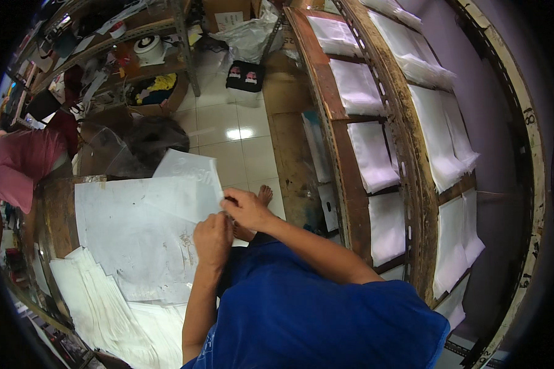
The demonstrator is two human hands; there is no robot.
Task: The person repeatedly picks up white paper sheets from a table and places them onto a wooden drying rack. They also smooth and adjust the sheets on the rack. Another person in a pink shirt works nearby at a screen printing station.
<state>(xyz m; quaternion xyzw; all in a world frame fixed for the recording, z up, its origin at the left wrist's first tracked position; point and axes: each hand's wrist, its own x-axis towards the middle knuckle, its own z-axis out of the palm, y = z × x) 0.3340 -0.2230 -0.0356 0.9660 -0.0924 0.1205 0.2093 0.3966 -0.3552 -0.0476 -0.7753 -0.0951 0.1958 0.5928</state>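
Note:
A translucent whitish plastic bag [188, 175], or a thin stack of them, lies tilted over the right edge of the pale work surface [123, 246]. My right hand [249, 209] pinches its right edge near the corner. Just below and to the left, my left hand [213, 238] is closed at the near edge of the same plastic, its fingertips mostly hidden. On the surface's near left part, several white plastic bags [98, 301] are spread in an overlapping pile.
Racks on the right hold stacks of white bags [385, 224] in wooden compartments. Far left, a person in a pink top [24, 163] bends over beside cluttered shelves [104, 49]. A black folded item [245, 77] lies on the tiled floor [218, 123], beyond a dark bundle [157, 138].

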